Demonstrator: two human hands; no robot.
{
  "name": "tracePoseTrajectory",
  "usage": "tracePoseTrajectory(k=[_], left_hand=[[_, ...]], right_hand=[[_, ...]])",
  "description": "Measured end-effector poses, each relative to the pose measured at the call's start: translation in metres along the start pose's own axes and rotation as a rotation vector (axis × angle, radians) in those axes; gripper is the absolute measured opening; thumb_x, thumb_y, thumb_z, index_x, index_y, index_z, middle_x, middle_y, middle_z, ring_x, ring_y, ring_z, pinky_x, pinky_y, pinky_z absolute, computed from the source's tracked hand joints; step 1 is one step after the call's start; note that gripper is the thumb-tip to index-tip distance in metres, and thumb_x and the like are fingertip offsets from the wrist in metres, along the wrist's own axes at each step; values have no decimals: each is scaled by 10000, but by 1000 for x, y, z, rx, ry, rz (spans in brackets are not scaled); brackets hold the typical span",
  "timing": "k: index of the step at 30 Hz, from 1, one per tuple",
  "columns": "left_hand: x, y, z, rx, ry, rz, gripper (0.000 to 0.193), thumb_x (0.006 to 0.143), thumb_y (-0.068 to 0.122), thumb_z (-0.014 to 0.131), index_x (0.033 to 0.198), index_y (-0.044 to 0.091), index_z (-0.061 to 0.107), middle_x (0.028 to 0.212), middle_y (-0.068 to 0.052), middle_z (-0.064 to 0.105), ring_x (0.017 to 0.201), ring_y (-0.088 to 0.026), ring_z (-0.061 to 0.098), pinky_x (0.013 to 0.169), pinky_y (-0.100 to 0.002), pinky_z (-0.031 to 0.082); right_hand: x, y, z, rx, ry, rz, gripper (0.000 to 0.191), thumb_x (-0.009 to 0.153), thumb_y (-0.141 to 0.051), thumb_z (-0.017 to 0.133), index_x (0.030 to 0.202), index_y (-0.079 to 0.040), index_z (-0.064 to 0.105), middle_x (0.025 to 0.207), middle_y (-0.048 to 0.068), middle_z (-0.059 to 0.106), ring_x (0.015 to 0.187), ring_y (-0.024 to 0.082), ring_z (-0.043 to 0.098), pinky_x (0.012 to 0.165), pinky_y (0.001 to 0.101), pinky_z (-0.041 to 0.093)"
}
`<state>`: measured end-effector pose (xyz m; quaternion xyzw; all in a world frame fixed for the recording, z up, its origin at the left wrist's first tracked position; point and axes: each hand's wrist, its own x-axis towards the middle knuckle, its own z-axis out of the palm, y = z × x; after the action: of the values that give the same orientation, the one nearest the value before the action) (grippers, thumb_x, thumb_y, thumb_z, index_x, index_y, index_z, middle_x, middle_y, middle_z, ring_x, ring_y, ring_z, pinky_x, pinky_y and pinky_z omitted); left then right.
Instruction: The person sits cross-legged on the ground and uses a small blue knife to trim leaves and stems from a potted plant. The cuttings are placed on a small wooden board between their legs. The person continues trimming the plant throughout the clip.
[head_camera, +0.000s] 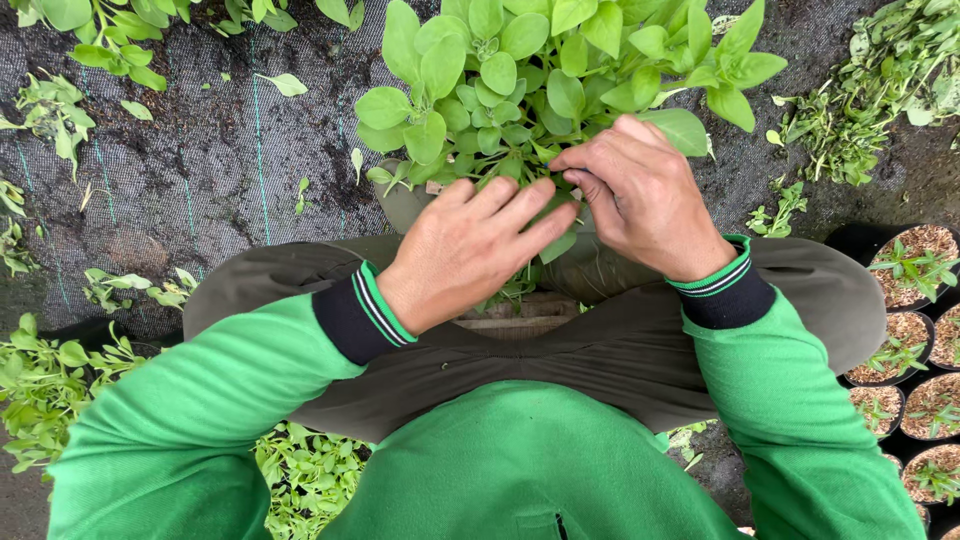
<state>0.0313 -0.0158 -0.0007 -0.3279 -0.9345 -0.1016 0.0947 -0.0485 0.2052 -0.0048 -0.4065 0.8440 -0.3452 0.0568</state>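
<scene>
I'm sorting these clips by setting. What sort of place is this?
Probably a plant nursery or garden plot. Black ground cloth covers the soil, small dark pots of seedlings stand in rows, and both hands work in a leafy green plant.

Both hands, left (470, 250) and right (640, 195), sit at the near edge of the leafy plant (530, 70), whose foliage crowds everything ahead of them. The knees (620, 340) close off the room below. Left of the plant the ground cloth (200, 170) lies open, with only loose leaves and small sprigs (130, 285) on it. To the right, a cuttings pile (850, 110) fills the far right corner and potted seedlings (915, 300) line the right edge.
</scene>
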Motion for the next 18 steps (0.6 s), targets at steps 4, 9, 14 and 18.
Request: tracePoseTrajectory(k=[4,9,14,18], left_hand=[[1,10,9,-147,19,100,218,914,253,643,1102,151,685,1195,10,610,1026,-157,571,755,-315,448],[1,26,9,-453,72,298,260,997,364,691,1118,135,685,1191,17,627,1036,-156,577,761,-318,440],[18,25,13,-432,41,165,406,968,487,734,1082,103,662,1144,-41,618,1039,-214,583,786,-357,444],[33,13,16,-134,24,0,313,939,351,752,1140,126,670,1195,-25,617,1080,-201,568,839,-358,438]], right_hand=[[-11,-4,-17,-21,80,43,141,961,47,748,1083,-18,722,940,102,709,815,254,599,748,364,471],[-45,-13,-39,44,270,147,147,987,112,688,1108,28,689,951,117,739,823,228,659,744,303,511],[-70,-8,-29,89,339,202,106,1019,78,731,1088,16,680,979,129,732,822,211,691,751,284,536],[-83,-4,-23,70,350,180,158,964,65,759,1089,2,686,960,125,714,787,231,676,727,306,525]])
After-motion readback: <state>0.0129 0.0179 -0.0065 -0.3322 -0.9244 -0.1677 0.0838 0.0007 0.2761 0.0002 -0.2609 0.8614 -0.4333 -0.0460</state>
